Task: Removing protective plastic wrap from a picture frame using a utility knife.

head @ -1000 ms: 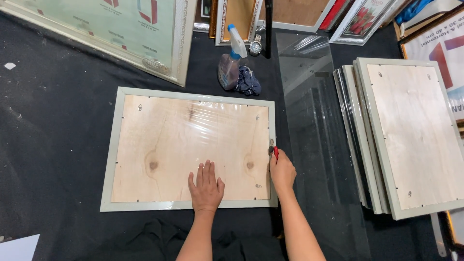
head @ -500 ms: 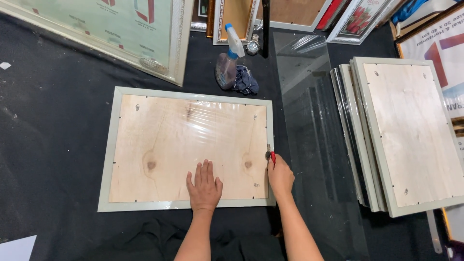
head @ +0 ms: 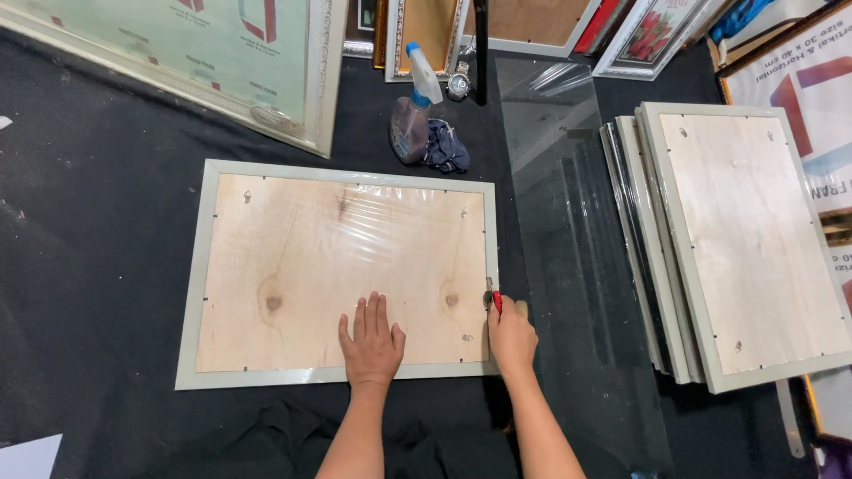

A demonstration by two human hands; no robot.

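A grey picture frame (head: 202,266) lies face down on black cloth, its plywood backing (head: 293,257) covered with clear film. My left hand (head: 371,341) presses flat on the backing near the frame's front edge. My right hand (head: 512,335) is closed around a small red-handled tool (head: 493,298) whose tip touches the frame's right rail.
A clear plastic sheet (head: 577,222) lies right of the frame. A stack of similar frames (head: 745,239) sits at the far right. A spray bottle (head: 415,106), dark rag (head: 446,146) and wristwatch (head: 458,84) lie behind. A large framed picture (head: 195,62) leans at the back left.
My right hand with the tool has slid slightly along the frame's right rail. The left hand stays flat on the backing.
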